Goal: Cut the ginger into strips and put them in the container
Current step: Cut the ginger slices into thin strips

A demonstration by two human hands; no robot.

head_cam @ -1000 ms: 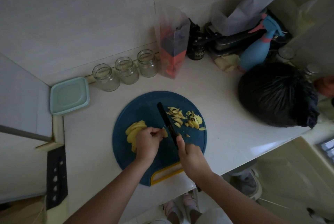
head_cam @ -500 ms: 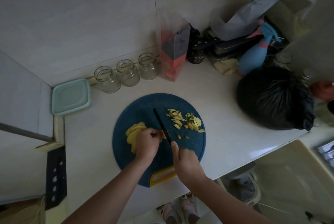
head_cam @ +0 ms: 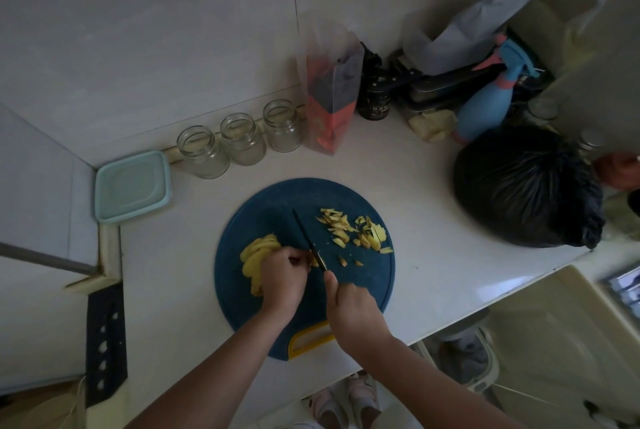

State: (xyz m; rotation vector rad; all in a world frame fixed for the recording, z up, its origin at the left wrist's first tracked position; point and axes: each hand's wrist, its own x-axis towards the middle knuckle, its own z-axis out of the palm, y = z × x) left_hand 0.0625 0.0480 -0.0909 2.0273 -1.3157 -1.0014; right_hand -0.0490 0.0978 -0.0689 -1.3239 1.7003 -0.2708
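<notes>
**Knife on ginger, the piece mostly hidden**

The light is dim. The ginger piece [head_cam: 314, 260] under the blade is nearly covered by curled fingertips, and only a yellow sliver shows. The left hand [head_cam: 282, 276] pinches that piece down on the blue cutting board [head_cam: 277, 203], and part of the ginger slices [head_cam: 254, 252] lies hidden behind its knuckles. The right hand [head_cam: 353, 311] is clenched round the knife [head_cam: 306, 238] (handle wholly buried, only the dark blade visible), forefinger stretched along its back. The cut strips [head_cam: 353, 228] lie in a loose heap right of the blade. The lidded container [head_cam: 131, 186] sits well apart at the table [head_cam: 433, 255] corner.
</notes>
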